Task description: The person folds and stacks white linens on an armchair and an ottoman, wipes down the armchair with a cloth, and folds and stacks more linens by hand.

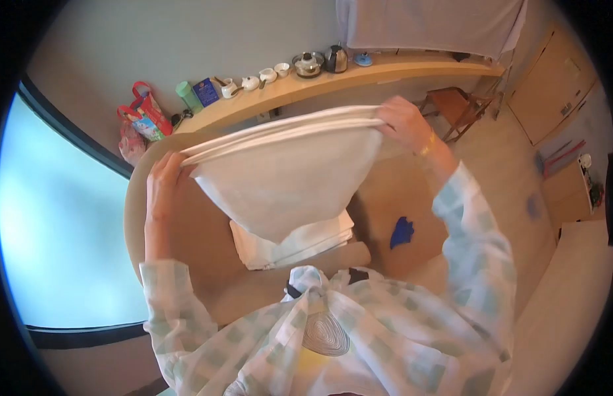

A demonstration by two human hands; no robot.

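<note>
I hold a white folded towel (287,165) stretched out in the air above a round wooden table (155,224). My left hand (162,181) pinches its left corner and my right hand (404,122) grips its right corner. The cloth hangs down between them in a point. Below it, on the table, lies a stack of folded white towels (300,244), partly hidden by the held one. I wear a pale checked long-sleeved shirt.
A blue cloth (401,232) lies on the table to the right. Behind runs a curved wooden shelf (386,76) with cups, a kettle (335,58), a green bottle and a red bag (145,113). A wooden chair (459,105) stands at right; a large window (56,218) is at left.
</note>
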